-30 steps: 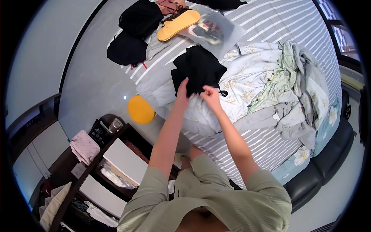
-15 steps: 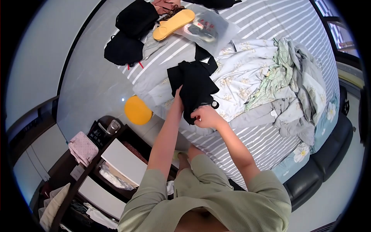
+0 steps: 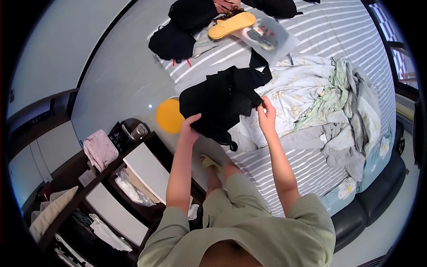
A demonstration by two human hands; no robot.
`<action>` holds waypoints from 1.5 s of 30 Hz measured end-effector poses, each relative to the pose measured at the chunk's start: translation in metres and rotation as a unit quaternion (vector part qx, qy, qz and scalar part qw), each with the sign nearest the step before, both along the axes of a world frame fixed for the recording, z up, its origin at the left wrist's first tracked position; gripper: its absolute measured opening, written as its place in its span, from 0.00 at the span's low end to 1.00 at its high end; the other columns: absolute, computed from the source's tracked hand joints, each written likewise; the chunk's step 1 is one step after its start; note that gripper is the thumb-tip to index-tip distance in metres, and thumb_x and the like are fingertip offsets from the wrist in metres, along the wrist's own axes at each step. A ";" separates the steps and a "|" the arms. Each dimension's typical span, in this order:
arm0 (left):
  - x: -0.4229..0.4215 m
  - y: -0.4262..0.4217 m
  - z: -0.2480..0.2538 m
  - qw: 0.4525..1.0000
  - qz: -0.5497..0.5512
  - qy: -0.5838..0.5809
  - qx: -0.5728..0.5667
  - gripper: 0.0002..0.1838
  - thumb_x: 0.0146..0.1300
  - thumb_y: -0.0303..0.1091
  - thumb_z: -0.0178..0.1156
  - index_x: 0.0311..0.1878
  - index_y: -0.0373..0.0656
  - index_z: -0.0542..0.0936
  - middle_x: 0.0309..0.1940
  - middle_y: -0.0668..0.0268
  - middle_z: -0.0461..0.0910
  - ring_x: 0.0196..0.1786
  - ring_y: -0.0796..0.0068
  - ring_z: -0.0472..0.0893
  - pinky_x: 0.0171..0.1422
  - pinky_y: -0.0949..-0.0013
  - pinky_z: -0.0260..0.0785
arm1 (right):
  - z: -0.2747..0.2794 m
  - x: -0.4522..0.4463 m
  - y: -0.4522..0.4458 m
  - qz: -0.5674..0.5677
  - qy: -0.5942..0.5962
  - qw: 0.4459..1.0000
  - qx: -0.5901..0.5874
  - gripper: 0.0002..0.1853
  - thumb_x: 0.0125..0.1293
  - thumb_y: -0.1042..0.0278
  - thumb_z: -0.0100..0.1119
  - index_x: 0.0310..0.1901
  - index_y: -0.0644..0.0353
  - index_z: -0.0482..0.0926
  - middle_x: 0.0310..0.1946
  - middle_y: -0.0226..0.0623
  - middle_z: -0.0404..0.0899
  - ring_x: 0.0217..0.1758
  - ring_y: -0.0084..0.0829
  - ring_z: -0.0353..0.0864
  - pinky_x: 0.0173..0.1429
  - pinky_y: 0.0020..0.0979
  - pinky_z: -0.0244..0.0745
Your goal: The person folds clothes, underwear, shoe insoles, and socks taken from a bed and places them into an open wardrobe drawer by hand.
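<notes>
- Now the black garment (image 3: 213, 100) spreads wider than before, partly over the flowered sheet (image 3: 296, 98).
- Your left hand (image 3: 190, 128) grips its left edge.
- Your right hand (image 3: 267, 115), shifted rightward, pinches its right edge.

A person's left hand (image 3: 189, 130) grips the near left edge of a black garment (image 3: 220, 100), thumb on top, while the right hand (image 3: 267, 119) pinches its right edge. The garment lies spread between them, partly over a pale flowered cloth (image 3: 289, 82) on a striped bed (image 3: 331, 42). Farther back, a yellow insole (image 3: 232, 25) overlaps a clear plastic bag (image 3: 268, 42). A yellow stool (image 3: 167, 116) stands beside the bed, and a pink cloth (image 3: 101, 150) rests on a shelf unit (image 3: 158, 143) at left.
</notes>
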State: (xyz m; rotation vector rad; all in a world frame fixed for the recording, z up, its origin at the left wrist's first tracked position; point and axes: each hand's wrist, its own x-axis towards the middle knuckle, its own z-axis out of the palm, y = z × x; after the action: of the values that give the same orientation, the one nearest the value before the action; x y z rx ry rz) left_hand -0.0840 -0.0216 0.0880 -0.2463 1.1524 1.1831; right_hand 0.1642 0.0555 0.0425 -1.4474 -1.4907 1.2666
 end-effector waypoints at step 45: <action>-0.183 -0.371 0.097 0.927 0.237 0.271 0.103 0.30 0.55 0.24 0.56 0.63 0.40 0.60 0.56 0.62 0.67 0.58 0.71 0.67 0.61 0.71 0.58 | 0.078 -0.313 -0.296 0.336 0.442 0.666 -0.498 0.25 0.69 0.56 0.35 0.64 0.59 0.56 0.61 0.37 0.62 0.59 0.32 0.67 0.64 0.33 0.60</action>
State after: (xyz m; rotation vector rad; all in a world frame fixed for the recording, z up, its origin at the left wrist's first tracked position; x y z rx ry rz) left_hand -0.2675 -0.3925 0.1850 -0.0287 1.4768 1.8682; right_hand -0.1487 -0.2410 0.1210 -0.4145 -0.5308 2.9805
